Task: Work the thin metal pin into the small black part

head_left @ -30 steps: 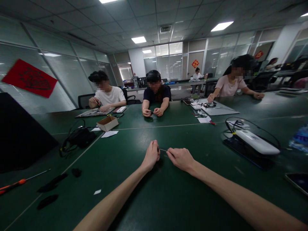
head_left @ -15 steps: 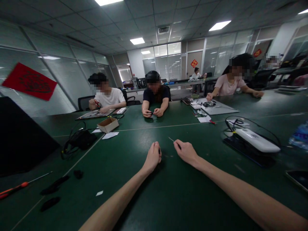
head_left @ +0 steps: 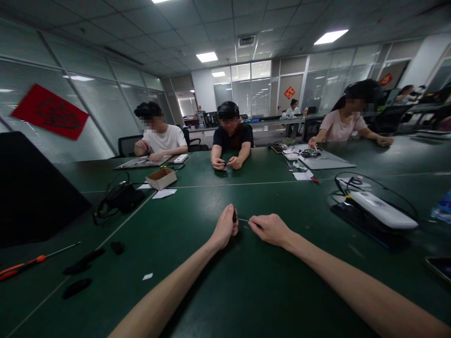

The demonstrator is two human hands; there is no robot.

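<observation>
The left hand (head_left: 223, 228) has its fingers (head_left: 229, 220) curled shut around a small dark object (head_left: 234, 215), mostly hidden behind them. The right hand (head_left: 269, 230) has its fingers pinched closed on a thin metal pin (head_left: 244, 219), which runs left toward the dark object. Whether the two pieces join cannot be told at this size. Both hands are held low, just above the dark green counter (head_left: 246, 291), near each other and at its middle.

To the right, a white oblong device (head_left: 382, 210) lies on a black slab (head_left: 355, 218), with a looped black cable (head_left: 352, 180) beside it. A phone (head_left: 439, 267) sits at the near right edge. To the left lie an orange-handled screwdriver (head_left: 23, 265), two black strips (head_left: 75, 288), and a white paper scrap (head_left: 147, 276). Farther left are a black bag tangled with cables (head_left: 121, 198) and an open cardboard box (head_left: 161, 178).

Across the counter, a co-worker in a dark shirt (head_left: 230, 138) holds something small in both hands, with another co-worker seated on each side.
</observation>
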